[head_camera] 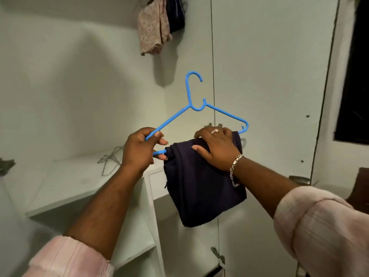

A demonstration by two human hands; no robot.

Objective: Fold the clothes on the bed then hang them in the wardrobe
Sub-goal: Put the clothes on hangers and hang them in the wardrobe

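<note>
Seen from above the person's own arms, both forearms reach forward and up into an open white wardrobe (79, 96), pink sleeves pushed back toward the elbows.

The left hand (140, 149) is curled around the left end of a blue plastic hanger (199, 105), fingers wrapped over the sloping arm and thumb near the lower bar. The hanger is held upright, tilted slightly, its hook pointing up and free of any rail.

A folded dark navy garment (201, 192) is draped over the hanger's lower bar and hangs down below it. The right hand (216, 148) lies on top of the fold, palm down, fingers curled over the far side of the cloth and thumb pressed to the near side, gripping it at the bar. This hand wears a ring, and a silver chain bracelet (235, 166) sits at the wrist.

Behind the left hand, thin wire hangers (110, 158) lie on a white wardrobe shelf (60, 188). High in the wardrobe, a pale floral garment (152, 29) hangs just beside a dark one (175, 15).
</note>
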